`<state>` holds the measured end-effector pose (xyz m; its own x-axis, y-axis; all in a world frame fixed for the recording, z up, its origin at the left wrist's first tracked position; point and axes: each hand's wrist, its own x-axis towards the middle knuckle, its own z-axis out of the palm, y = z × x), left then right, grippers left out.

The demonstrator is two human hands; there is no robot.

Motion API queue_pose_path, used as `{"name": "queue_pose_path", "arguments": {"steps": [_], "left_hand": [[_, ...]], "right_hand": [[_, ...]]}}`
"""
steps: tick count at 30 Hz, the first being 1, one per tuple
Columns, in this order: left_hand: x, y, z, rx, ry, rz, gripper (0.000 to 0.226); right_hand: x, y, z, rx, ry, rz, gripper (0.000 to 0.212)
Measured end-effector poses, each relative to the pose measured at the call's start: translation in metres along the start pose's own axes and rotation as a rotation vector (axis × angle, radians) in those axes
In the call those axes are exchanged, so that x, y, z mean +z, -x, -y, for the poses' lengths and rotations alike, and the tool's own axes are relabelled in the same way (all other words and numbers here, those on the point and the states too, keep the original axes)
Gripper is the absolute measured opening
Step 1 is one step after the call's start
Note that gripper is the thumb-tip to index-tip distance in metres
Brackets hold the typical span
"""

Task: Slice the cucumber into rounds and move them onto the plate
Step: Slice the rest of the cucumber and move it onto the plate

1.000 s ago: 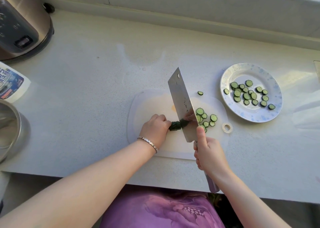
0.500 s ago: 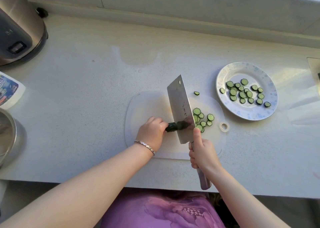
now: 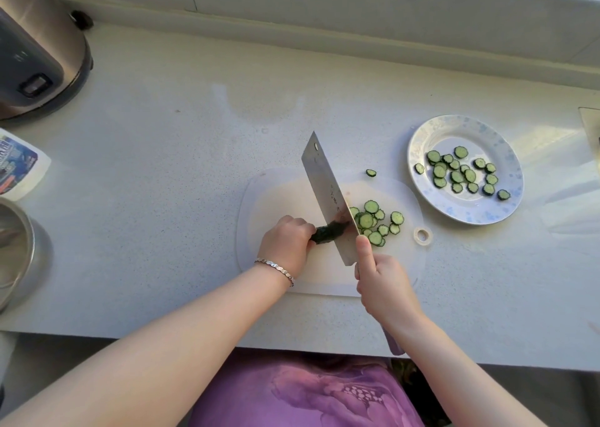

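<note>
**Obs. — cucumber stub under cleaver, board centre-right**

Cucumber (image 3: 326, 233): short dark-green stub with bumpy skin, lying on the white cutting board (image 3: 276, 199). Its long axis runs left to right, the right end tilted slightly far. The left end is buried in the left hand (image 3: 287, 241), fingers curled over it. The right end meets the blade.

Cleaver (image 3: 324, 193): broad steel blade, long axis from near-right to far-left, with a hang hole at the far corner. Its edge is down on the stub. The right hand (image 3: 386, 288) is wrapped tightly round the handle, with one digit laid straight up against the blade's near end.

Cut rounds (image 3: 373, 223): an overlapping cluster on the board just right of the blade. Pale green faces, dark scalloped rims. One stray round (image 3: 371, 172) sits at the board's far edge.

Plate (image 3: 418, 144): white with blue speckles, on the counter (image 3: 162, 167) right of and beyond the board. It carries a loose spread of plated rounds (image 3: 461, 175).

Writing: small marks on the blade face, unreadable. Blue-labelled packet (image 3: 19, 163) at far left, print too blurred to read.
</note>
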<state>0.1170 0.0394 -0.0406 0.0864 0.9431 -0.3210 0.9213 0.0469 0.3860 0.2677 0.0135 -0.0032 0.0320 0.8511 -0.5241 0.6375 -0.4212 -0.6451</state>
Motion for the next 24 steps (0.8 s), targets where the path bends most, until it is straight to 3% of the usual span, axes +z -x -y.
{"name": "queue_pose_path", "arguments": {"steps": [8,15,24], "left_hand": [[0.001,0.002,0.0,-0.001,0.045,0.01,0.03],[0.005,0.003,0.002,-0.022,0.141,-0.056,0.034],[0.001,0.0,-0.001,-0.019,0.121,-0.004,0.03]], "right_hand": [[0.012,-0.006,0.001,-0.005,0.098,-0.005,0.056],[-0.001,-0.009,-0.002,0.186,-0.28,0.006,0.056],[-0.011,0.002,0.002,0.065,-0.14,0.032,0.055]]}}
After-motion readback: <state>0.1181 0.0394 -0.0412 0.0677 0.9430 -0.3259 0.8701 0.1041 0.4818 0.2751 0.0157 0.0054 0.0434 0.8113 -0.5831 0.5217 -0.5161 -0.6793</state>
